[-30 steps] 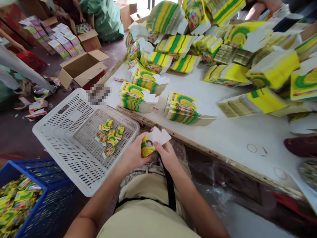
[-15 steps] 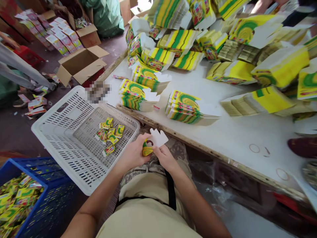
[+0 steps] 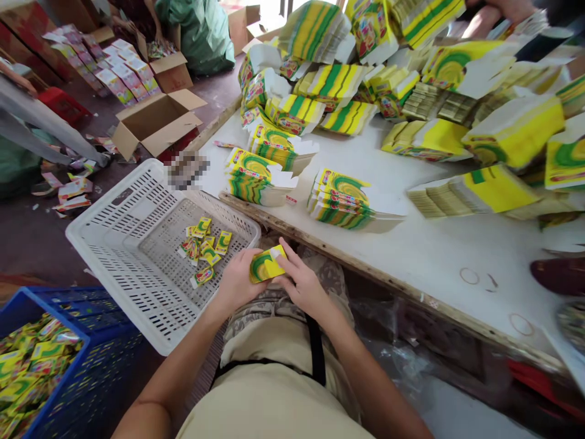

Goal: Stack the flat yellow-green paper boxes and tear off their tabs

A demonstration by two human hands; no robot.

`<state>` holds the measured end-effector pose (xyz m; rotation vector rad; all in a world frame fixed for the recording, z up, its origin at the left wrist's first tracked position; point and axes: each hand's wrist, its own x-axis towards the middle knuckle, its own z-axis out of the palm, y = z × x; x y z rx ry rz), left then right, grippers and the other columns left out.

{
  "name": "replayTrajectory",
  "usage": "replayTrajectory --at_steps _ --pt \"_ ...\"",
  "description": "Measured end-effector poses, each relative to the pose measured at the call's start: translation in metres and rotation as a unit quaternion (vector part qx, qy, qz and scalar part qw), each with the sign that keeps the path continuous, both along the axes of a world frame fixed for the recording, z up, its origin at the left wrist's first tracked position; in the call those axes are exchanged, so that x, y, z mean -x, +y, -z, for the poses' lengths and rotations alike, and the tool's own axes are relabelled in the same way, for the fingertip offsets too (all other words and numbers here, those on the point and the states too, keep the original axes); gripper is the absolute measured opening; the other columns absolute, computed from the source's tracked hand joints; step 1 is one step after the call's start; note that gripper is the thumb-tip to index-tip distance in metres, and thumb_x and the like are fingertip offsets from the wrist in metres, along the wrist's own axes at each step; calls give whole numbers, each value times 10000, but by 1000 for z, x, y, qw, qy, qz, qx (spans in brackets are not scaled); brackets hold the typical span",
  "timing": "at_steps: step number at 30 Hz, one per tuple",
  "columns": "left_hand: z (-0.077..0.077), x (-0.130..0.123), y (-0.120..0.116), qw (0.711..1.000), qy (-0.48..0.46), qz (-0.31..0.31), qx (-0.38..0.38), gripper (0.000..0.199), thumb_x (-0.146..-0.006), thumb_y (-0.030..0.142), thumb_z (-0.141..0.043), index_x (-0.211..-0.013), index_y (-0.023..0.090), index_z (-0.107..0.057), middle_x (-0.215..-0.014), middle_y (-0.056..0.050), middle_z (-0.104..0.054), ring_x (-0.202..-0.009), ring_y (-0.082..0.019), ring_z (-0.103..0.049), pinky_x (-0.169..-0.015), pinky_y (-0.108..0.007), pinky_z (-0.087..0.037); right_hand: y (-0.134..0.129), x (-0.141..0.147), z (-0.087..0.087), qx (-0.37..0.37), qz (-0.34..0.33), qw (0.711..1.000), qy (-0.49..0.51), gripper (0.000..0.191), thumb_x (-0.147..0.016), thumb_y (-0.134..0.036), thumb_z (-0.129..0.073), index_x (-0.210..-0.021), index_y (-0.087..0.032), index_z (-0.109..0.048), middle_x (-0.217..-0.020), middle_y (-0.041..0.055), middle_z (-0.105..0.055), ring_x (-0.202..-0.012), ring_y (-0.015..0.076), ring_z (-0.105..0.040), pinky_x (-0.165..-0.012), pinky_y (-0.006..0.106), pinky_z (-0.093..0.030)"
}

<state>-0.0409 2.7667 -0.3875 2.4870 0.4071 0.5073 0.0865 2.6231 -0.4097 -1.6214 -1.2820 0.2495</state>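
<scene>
Above my lap, my left hand [image 3: 237, 278] grips the left end of a small yellow and green box [image 3: 264, 266]. My right hand [image 3: 303, 281] has its fingers on the box's right end, where a bit of white shows under the fingertips. Just left of my hands, a white plastic crate [image 3: 167, 292] holds several small yellow and green boxes [image 3: 208, 253] on its floor. On the white table [image 3: 439, 256], stacks of flat yellow and green cartons [image 3: 338, 198] lie beyond my hands.
A blue crate [image 3: 91, 317] full of small yellow packets is at lower left. An open cardboard box [image 3: 155, 122] stands behind the white crate. The table's wooden edge [image 3: 347, 262] runs close to my right hand. Another person's hand [image 3: 507, 12] shows at the top right.
The white flaps that stood up from the box are no longer spread out; its yellow face now shows between my hands. My right fingers have moved onto its right end.
</scene>
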Motion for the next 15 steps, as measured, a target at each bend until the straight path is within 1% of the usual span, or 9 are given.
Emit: replayTrajectory --at_steps 2,4,7,9,11,13,15 --pt "-4 2 5 1000 3 5 7 511 -702 263 -742 -1164 194 -536 -1087 -80 -659 -1028 -248 -633 -895 -389 -519 -1 -5 0 14 -20 1000 -16 322 -944 -267 -532 -1240 -239 -655 -1544 127 -380 -1347 238 -481 -1054 363 -473" --pt "-9 2 10 999 15 19 22 523 -687 285 -760 -1164 196 -563 -1097 -73 -682 -1008 -239 -653 -888 -376 -525 -3 -13 -3 25 -31 999 -20 273 -952 -283 -521 -1157 -227 -693 -1500 137 -442 -1312 236 -518 -1047 365 -474" --pt "-15 -2 16 998 22 41 38 563 -653 299 -789 -1168 198 -585 -1103 -63 -704 -971 -227 -676 -868 -357 -535 -5 -27 -13 45 -71 996 -16 245 -942 -307 -541 -1093 -207 -707 -1388 148 -547 -1234 238 -579 -1019 367 -490" --pt "-18 -6 17 998 22 51 23 551 -651 296 -790 -1155 194 -593 -1095 -65 -707 -970 -228 -678 -873 -353 -534 -4 -32 -18 60 -83 995 -9 217 -930 -296 -557 -1068 -208 -701 -1334 138 -579 -1203 235 -594 -1011 374 -494" --pt "-19 -10 13 999 22 49 -9 524 -669 280 -772 -1152 184 -591 -1092 -77 -701 -993 -238 -667 -894 -363 -526 0 -30 -18 67 -62 996 2 184 -910 -258 -577 -1053 -215 -683 -1324 131 -579 -1239 237 -566 -1037 397 -472" --pt "-17 -12 9 999 24 32 -34 508 -686 260 -749 -1159 177 -582 -1091 -88 -688 -1019 -249 -650 -913 -374 -515 5 -20 -12 58 -25 998 18 183 -896 -223 -580 -1061 -213 -657 -1352 139 -557 -1300 242 -515 -1069 418 -442" --pt "-15 -10 8 999 30 13 -32 499 -705 265 -734 -1169 185 -571 -1093 -86 -678 -1030 -248 -638 -913 -370 -509 10 -10 -5 40 1 999 33 265 -893 -225 -583 -1156 -207 -610 -1400 154 -520 -1336 247 -480 -1088 428 -424"
